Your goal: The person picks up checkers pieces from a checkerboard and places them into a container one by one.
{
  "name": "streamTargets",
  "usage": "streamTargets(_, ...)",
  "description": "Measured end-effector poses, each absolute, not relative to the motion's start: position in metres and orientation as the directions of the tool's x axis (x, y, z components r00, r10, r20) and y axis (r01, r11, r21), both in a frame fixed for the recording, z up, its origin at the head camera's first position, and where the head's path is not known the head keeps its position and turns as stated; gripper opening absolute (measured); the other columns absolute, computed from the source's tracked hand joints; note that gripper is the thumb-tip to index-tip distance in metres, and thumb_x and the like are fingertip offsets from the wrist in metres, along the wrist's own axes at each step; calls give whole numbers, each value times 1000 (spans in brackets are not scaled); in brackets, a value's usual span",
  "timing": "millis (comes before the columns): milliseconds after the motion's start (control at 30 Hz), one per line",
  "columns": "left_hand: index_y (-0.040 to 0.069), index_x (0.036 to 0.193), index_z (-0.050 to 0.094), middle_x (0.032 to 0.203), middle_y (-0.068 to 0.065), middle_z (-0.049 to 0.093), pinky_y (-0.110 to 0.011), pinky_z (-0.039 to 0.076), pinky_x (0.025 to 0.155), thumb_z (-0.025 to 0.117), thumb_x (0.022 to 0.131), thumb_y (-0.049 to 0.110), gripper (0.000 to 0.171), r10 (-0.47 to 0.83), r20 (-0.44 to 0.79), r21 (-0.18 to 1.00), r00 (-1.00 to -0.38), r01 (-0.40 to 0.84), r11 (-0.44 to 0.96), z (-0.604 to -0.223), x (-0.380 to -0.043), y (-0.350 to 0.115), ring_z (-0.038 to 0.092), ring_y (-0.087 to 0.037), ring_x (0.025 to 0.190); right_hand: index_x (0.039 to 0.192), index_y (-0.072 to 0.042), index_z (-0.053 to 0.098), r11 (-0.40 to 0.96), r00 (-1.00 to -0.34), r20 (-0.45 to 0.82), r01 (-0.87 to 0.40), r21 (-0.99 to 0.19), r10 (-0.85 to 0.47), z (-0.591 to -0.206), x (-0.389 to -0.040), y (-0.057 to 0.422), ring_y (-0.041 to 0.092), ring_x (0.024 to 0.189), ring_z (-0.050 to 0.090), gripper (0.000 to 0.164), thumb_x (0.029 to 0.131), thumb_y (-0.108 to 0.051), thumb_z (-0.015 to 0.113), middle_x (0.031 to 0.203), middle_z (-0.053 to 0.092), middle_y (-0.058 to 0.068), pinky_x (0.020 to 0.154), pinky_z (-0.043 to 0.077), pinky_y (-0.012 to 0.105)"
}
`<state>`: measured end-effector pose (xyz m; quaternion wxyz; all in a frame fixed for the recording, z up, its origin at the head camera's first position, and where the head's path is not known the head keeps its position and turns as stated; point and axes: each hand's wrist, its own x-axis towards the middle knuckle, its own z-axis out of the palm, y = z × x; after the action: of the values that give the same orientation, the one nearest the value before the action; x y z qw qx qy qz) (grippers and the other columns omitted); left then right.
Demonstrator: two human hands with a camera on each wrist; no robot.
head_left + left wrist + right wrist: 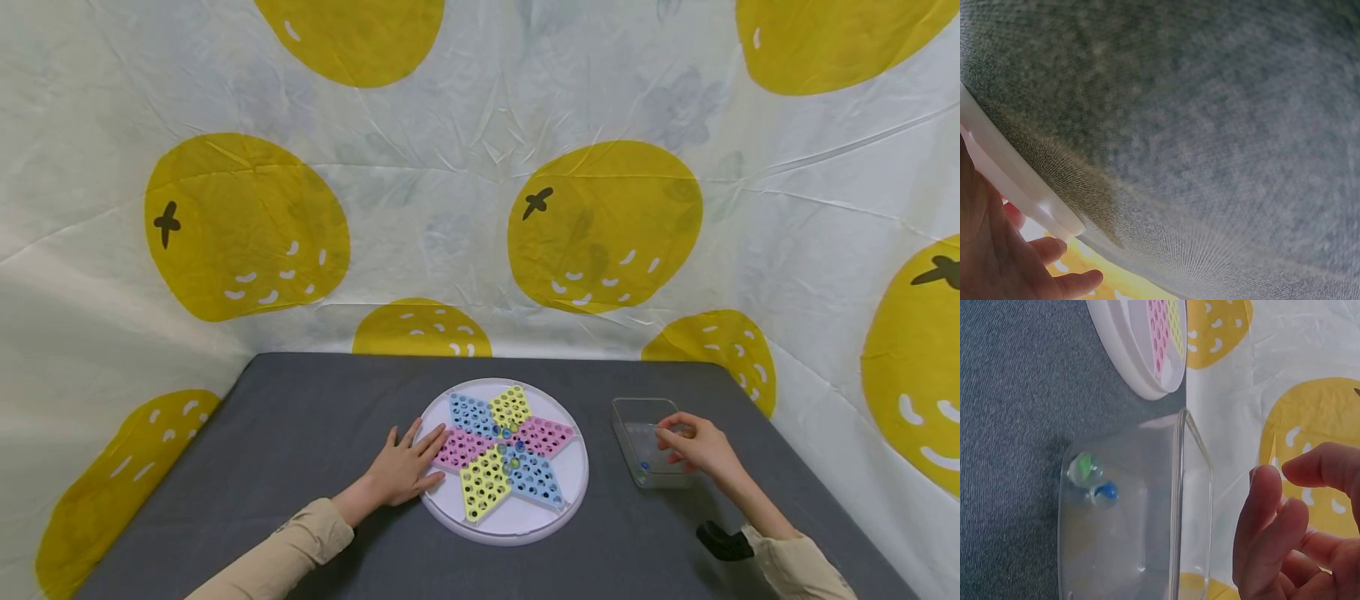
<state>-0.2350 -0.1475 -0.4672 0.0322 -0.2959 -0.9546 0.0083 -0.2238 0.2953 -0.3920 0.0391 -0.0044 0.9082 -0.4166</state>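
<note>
A round white Chinese checkers board point(551, 521) has a star of blue, pink and yellow hole sections, with several glass marbles point(520, 446) around its middle. My left hand point(401, 467) rests spread on the board's left rim, fingers extended. To the right, my right hand point(701, 446) is above a clear plastic box point(628, 454), thumb and index finger bent close together. A small gap shows between these fingertips, with nothing visible in it. Inside the box, the right wrist view shows a green marble point(1085, 470) and a blue marble point(1104, 495) near one corner.
Dark grey cloth covers the table point(322, 417). A light curtain point(427, 225) printed with yellow fruit hangs behind it and at both sides. A black strap piece point(723, 542) sticks out by the right wrist.
</note>
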Motion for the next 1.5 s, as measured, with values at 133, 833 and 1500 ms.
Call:
streamTargets(133, 14, 142, 25, 148, -4, 26, -62, 25, 96, 36, 91, 48, 62, 564, 48, -29, -825, 563, 826, -467, -235, -147, 23, -40, 133, 107, 3, 53, 641, -997, -58, 13, -767, -49, -391, -223, 291, 19, 61, 63, 40, 87, -31, 55, 79, 68, 8, 49, 47, 32)
streamTargets(833, 15, 142, 26, 147, -2, 27, -62, 26, 95, 36, 91, 49, 62, 557, 57, -53, -828, 555, 830, -469, -235, -147, 24, -39, 133, 107, 2, 53, 632, -994, -44, -28, -774, -97, -388, -222, 279, 22, 62, 63, 34, 88, -26, 54, 83, 68, 16, 50, 48, 33)
streamTargets(1500, 15, 141, 26, 147, -2, 27, -62, 27, 95, 36, 90, 50, 62, 563, 79, -72, -823, 558, 827, -475, -238, -148, 25, -38, 132, 103, 1, 55, 607, -990, -47, -44, -793, -134, -392, -224, 260, 26, 59, 60, 31, 86, -26, 57, 76, 65, 13, 48, 46, 34)
